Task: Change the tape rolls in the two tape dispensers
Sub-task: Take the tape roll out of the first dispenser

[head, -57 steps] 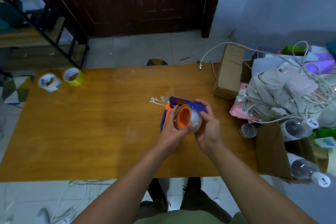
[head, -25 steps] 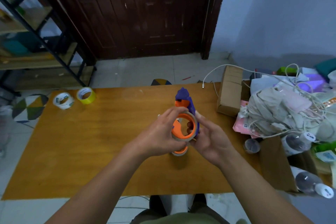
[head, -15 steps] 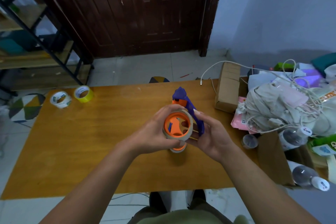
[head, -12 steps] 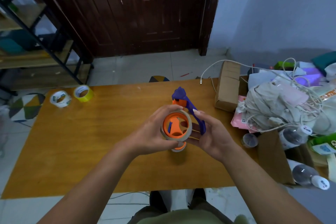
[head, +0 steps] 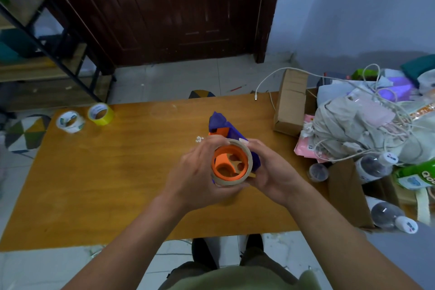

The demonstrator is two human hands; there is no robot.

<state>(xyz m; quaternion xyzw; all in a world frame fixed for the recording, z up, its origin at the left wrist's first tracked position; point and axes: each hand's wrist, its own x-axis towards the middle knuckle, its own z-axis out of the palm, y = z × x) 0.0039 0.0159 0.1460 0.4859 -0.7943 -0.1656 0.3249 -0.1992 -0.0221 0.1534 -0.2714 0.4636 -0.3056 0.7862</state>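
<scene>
1. The left hand (head: pixel 195 172) has its fingers (head: pixel 211 142) curled round the tan tape roll (head: pixel 250 163), which sits on the orange hub (head: pixel 231 165).
2. The right hand (head: pixel 270 172) grips the blue dispenser (head: pixel 219 122), apparently by its hidden handle.
3. Both are held above the bench (head: pixel 117 172).
4. A white roll (head: pixel 70 122) and a yellow roll (head: pixel 100 114) lie side by side at its far left corner.

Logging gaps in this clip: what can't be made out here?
1. Head view: tape dispenser, lower body hidden by the tape roll, left hand and right hand.
2. Head view: print on the white tape roll and yellow tape roll, too small.
3. Head view: green bottle, cut by the right edge.
</scene>
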